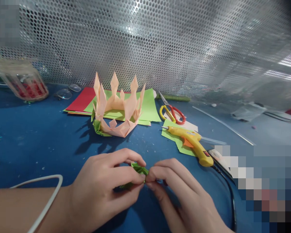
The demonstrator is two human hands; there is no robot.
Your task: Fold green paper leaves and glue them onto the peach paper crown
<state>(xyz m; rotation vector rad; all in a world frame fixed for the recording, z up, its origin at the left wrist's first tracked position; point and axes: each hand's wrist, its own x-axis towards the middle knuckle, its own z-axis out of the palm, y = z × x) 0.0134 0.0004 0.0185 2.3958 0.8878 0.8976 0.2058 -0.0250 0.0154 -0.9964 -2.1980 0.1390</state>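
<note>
My left hand (104,186) and my right hand (181,191) meet low in the middle of the head view, over the blue table (38,139). Both pinch a small folded piece of green paper (138,169), fingertips pressed together on it; most of the piece is hidden by the fingers. Beyond the hands stands a pale pink folded paper crown-like flower (117,108) with pointed petals and a green folded piece at its lower left.
Sheets of red and green paper (150,106) lie under and behind the pink flower. Red-and-yellow scissors (172,112) and a yellow glue gun (191,142) lie to the right. A jar (24,82) stands far left. A white cable (48,181) loops near my left wrist. Perforated metal wall behind.
</note>
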